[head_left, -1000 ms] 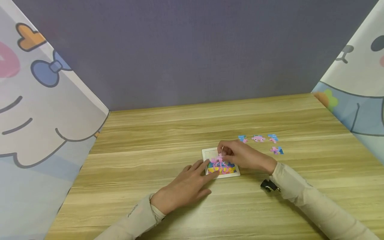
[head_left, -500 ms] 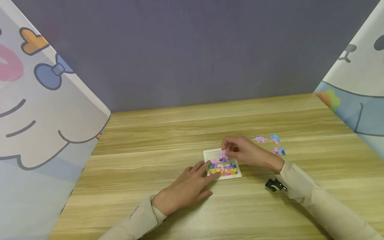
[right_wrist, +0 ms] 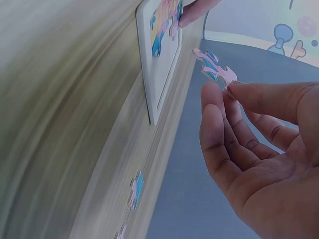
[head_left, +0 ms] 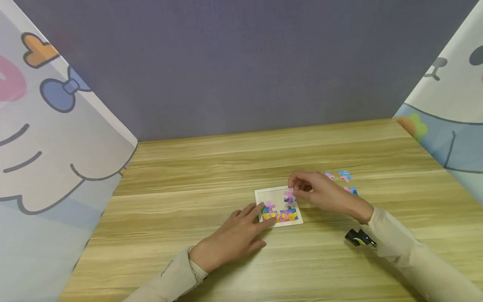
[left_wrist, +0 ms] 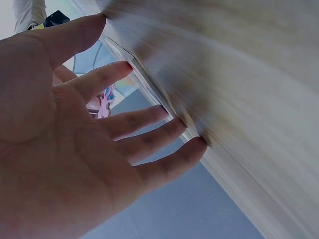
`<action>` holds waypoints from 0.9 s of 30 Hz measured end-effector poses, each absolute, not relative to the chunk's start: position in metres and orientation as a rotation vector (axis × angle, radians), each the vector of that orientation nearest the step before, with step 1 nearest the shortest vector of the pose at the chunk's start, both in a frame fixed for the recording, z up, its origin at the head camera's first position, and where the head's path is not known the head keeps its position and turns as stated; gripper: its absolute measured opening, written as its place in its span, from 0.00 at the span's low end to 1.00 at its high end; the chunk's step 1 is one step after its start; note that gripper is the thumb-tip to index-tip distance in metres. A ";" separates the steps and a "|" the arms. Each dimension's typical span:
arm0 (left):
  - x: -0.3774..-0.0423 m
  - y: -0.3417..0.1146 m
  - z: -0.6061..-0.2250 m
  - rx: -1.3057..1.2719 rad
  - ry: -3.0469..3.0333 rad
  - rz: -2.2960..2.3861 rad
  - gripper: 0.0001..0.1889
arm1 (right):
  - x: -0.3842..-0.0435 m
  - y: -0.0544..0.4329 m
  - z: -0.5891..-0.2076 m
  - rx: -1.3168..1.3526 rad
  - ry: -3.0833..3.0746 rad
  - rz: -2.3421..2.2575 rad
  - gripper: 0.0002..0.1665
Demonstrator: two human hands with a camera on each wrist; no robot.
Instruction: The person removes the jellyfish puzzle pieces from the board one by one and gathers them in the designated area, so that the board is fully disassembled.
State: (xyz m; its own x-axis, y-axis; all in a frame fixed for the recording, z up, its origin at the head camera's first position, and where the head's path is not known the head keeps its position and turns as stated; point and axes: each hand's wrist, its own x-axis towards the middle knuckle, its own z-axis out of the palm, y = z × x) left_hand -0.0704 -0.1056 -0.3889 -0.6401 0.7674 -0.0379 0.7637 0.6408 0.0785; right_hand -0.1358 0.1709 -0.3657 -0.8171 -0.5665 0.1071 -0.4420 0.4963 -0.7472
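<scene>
A small white jigsaw tray point(head_left: 272, 196) lies on the wooden table, its lower rows filled with yellow, blue and pink pieces and its upper part bare. My left hand point(head_left: 230, 237) rests at the tray's left side with fingers spread and fairly straight, the fingertips on its edge; the left wrist view shows the palm point(left_wrist: 65, 134). Between thumb and fingers, my right hand point(head_left: 322, 191) pinches a pink and blue jigsaw piece point(right_wrist: 219, 72). That piece is raised above the tray's right side, tilted in the right wrist view.
Several loose jigsaw pieces point(head_left: 344, 175) lie behind and right of the right hand, partly covered by it. A black device point(head_left: 360, 238) sits at the right wrist. A grey-blue wall point(head_left: 241, 71) stands behind the table point(head_left: 188, 167), with cartoon-printed panels point(head_left: 75, 138) at both sides.
My right hand has lifted the pink and blue jigsaw piece from the middle of the tray and moved right with it, leaving bare tray there. The left hand has stayed in place.
</scene>
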 end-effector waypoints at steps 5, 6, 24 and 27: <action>-0.070 -0.106 -0.389 1.307 2.789 0.080 0.31 | -0.135 0.178 -0.367 -0.880 2.605 -1.214 0.08; -0.070 -0.106 -0.389 1.309 2.790 0.080 0.31 | -0.135 0.180 -0.367 -0.882 2.616 -1.206 0.08; -0.070 -0.107 -0.387 1.332 2.798 0.089 0.30 | -0.133 0.218 -0.359 -0.862 2.773 -1.150 0.09; -0.070 -0.107 -0.386 1.329 2.791 0.100 0.30 | -0.133 0.225 -0.358 -0.831 2.781 -1.134 0.09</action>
